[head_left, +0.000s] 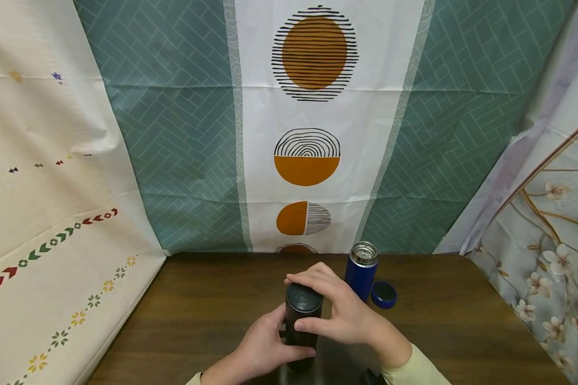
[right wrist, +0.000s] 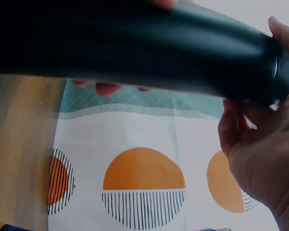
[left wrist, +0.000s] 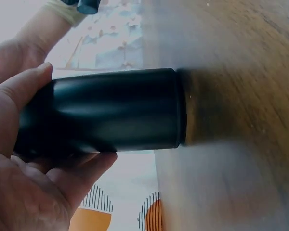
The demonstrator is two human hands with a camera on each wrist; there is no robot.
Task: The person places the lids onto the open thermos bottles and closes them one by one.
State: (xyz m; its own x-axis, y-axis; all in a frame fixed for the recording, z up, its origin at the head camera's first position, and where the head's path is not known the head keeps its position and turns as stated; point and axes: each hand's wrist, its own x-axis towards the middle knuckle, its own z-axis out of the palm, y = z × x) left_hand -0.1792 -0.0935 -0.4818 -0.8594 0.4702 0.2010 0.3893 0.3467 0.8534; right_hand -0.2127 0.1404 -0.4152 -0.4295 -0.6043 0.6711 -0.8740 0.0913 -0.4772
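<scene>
Tabletop: dark brown wood-grain surface (head_left: 144, 326) with a soft sheen near the front, running back to the cloths.
Sleeves: pale yellow-green cuffs (head_left: 416, 369) at the near edge.
Left hand: bare left hand (head_left: 267, 342) curled round the lower part of a cylindrical black bottle (head_left: 301, 339), thumb along one side and fingers along the other.
Right hand: bare right hand (head_left: 344, 310) pinching the bottle's top end, thumb on the near side, fingers reaching over the far side.
Black bottle: upright between the two hands, near the front middle of the table; straight-sided, smooth and plain, with pale light streaking its wall and a thin seam by the base. Whether the base touches the wood, I cannot tell.
Lid: round, glossy black lid (head_left: 304, 297) with a raised rim, seated on the bottle.
Blue bottle: deep blue cylindrical bottle (head_left: 359, 279) standing behind the right hand, its shiny steel mouth (head_left: 364, 253) uncovered.
Blue cap: small round blue cap (head_left: 383, 294) with a dark upper face, lying just beside that bottle.
Side cloths: cream patterned cloth (head_left: 53, 198) at left, pale floral cloth (head_left: 554, 278) at right.
Back cloth: teal hanging (head_left: 183, 133) with a white centre strip bearing orange rounds and black lines.
</scene>
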